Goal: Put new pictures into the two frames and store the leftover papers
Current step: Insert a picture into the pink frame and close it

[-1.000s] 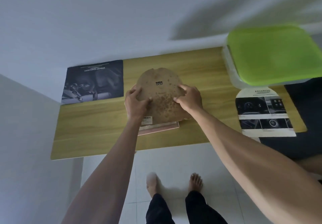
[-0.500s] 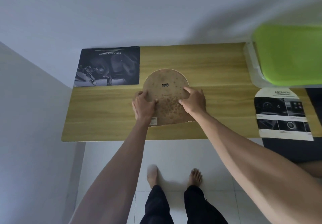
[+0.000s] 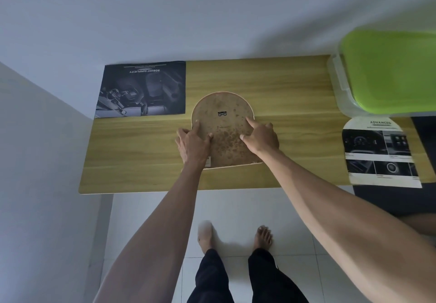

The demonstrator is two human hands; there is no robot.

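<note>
An arch-shaped picture frame lies face down in the middle of the wooden table [image 3: 141,161]; its stained brown backing board [image 3: 224,132] faces up, with a small metal hanger near the top. My left hand [image 3: 193,144] rests on the board's left edge with fingers spread flat. My right hand [image 3: 260,136] presses on its right side with straight fingers. A dark rectangular car-interior picture [image 3: 141,90] lies at the table's back left. An arch-cut car picture [image 3: 379,154] lies at the right, overhanging the front edge.
A clear plastic bin with a lime green lid [image 3: 389,71] stands at the table's back right. A dark surface [image 3: 424,137] sits to the right of the table. The wall runs behind the table; my bare feet stand on white floor tiles below.
The backing board, tilted up a second ago with a pink frame edge showing below it, now lies flat in the frame. Both hands went from lifting it to pressing on it.
</note>
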